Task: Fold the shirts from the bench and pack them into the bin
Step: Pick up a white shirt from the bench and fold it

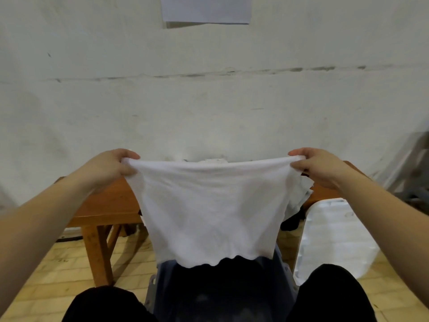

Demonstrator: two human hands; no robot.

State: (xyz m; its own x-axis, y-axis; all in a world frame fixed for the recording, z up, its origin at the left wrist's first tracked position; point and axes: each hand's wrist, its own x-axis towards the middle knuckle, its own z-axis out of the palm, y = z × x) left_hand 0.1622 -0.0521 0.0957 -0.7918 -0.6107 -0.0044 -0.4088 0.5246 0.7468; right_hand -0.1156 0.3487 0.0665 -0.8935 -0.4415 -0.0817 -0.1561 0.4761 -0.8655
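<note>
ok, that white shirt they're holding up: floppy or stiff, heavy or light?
Likely floppy: the white shirt sags between the left hand and right hand, hem wavy. Probably light: fingertip pinches carry it. It will likely crumple if released.

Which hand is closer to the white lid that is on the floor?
The right hand. It pinches the white shirt above and just behind the white lid. The left hand holds the shirt's other corner, far across from the lid.

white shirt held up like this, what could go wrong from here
1. The white shirt is held only by pinches of the left hand and right hand; a slip might drop it unfolded into the bin below.
2. It hides the bench centre, so laying it flat is partly blind.
</note>
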